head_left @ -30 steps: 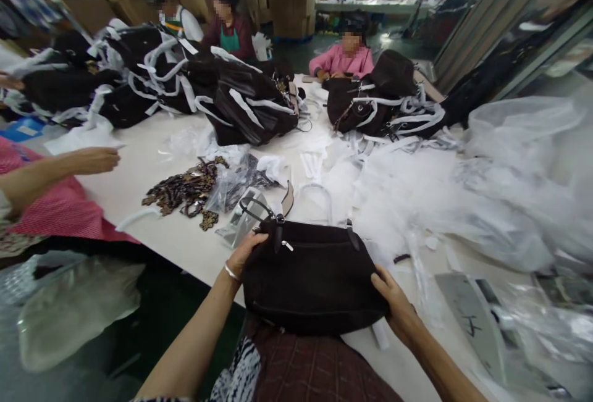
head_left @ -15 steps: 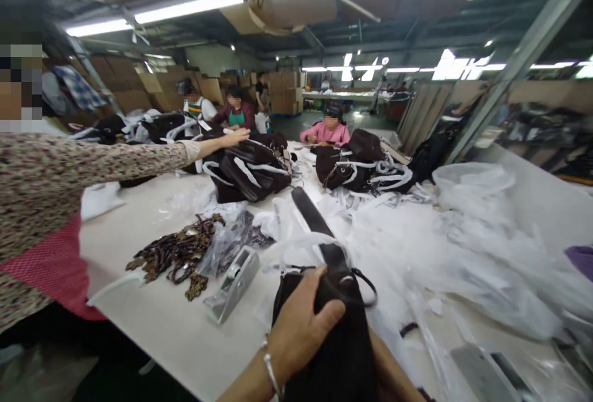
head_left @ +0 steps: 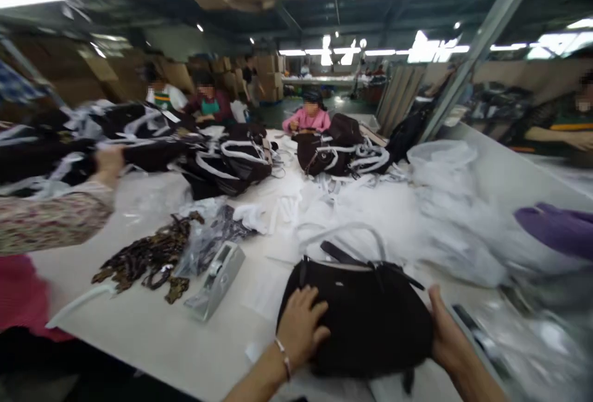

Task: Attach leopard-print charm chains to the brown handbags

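Observation:
A dark brown handbag (head_left: 365, 322) is in front of me at the table's near edge, its broad side turned up toward me. Its zipped top faces away, and a pale-wrapped handle arches behind it. My left hand (head_left: 303, 322), with a bracelet at the wrist, lies on the bag's left front with its fingers spread. At the other end, my right hand (head_left: 447, 331) grips the bag's right edge, thumb raised and most fingers hidden behind it. Left of the bag stands a grey tape dispenser (head_left: 217, 281).
Brown chain straps (head_left: 146, 257) lie in a heap at left beside plastic bags. More dark handbags (head_left: 227, 164) are piled farther back. White wrapping (head_left: 370, 210) and clear plastic cover the middle and right. A co-worker's arm (head_left: 60, 210) reaches in from the left; others sit beyond.
The handbag has turned from end-on to broadside. My right hand has come into view at its right end, and my left hand has shifted to its left front. The view has swung right.

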`<state>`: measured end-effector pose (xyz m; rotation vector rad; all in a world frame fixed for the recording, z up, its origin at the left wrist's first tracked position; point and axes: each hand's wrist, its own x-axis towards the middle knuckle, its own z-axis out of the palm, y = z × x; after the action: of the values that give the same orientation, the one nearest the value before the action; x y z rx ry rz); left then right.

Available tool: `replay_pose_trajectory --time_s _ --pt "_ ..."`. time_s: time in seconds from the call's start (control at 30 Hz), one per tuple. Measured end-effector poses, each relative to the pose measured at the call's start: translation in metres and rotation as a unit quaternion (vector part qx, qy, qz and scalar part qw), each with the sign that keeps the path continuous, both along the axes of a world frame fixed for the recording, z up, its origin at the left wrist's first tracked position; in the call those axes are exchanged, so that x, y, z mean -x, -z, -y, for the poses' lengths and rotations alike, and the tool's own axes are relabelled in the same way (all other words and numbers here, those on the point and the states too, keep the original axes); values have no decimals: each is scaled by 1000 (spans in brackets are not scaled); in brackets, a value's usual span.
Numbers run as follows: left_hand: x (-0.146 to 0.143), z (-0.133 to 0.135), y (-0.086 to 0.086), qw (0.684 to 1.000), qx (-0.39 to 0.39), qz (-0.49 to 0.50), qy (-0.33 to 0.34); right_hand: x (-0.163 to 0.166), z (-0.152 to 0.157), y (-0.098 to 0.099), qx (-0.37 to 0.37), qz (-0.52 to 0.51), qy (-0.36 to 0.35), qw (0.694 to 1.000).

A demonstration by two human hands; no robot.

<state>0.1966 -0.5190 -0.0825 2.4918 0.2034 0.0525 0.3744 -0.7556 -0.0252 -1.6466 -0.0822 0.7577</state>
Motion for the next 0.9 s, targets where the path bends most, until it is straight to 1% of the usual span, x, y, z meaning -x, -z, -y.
replay_pose_trajectory --time_s 0.03,0.07,0.1,0.13,0.17,0.2,0.27,0.33,0.37,0.4,0.43,0.47,0.57,0.63,0.67,0.7,0.77,0.83,0.87,0.9 --pt "5 -5 0 1000 -7 5 -27 -10 4 8 -4 -43 6 999" --pt "9 -10 1 997 -9 27 -71 -18 7 15 -19 -85 13 996" --pt "11 -15 2 990 -9 60 -131 -25 11 22 -29 -97 19 995" --pt "12 -20 5 981 5 84 -176 -30 13 26 -27 -105 26 994" --pt "13 -25 10 969 36 99 -222 -33 14 29 -26 -107 34 993" --pt "13 -30 15 957 87 94 -260 -35 13 30 -22 -108 38 993" --pt "11 -36 25 922 234 32 -307 -36 9 30 -12 -107 38 993" --pt "9 -41 31 873 371 -38 -314 -36 4 27 5 -100 22 995" --pt "9 -43 31 856 410 -56 -309 -37 3 26 16 -92 12 996" --pt "9 -44 28 851 425 -58 -302 -37 1 26 25 -81 4 996" --pt "11 -46 21 858 418 -51 -295 -36 1 26 29 -69 2 997" --pt "14 -48 12 872 393 -41 -289 -34 0 26 27 -58 4 998" --pt "33 -61 -24 925 260 -35 -275 -20 -5 30 -21 -54 24 998" --pt "51 -75 -44 944 168 -58 -277 -2 -14 38 -71 -89 23 993" --pt "59 -84 -50 948 126 -77 -283 8 -21 44 -92 -111 19 989" --pt "67 -92 -52 948 83 -100 -292 19 -28 51 -107 -133 12 985" --pt "79 -107 -46 934 -4 -158 -319 38 -44 69 -112 -160 -12 981" --pt "86 -116 -33 913 -79 -220 -334 51 -57 87 -74 -148 -49 985" --pt "89 -117 -26 908 -111 -233 -330 54 -62 94 -39 -124 -72 989" --pt "89 -117 -20 909 -141 -225 -321 55 -64 100 5 -91 -98 991"
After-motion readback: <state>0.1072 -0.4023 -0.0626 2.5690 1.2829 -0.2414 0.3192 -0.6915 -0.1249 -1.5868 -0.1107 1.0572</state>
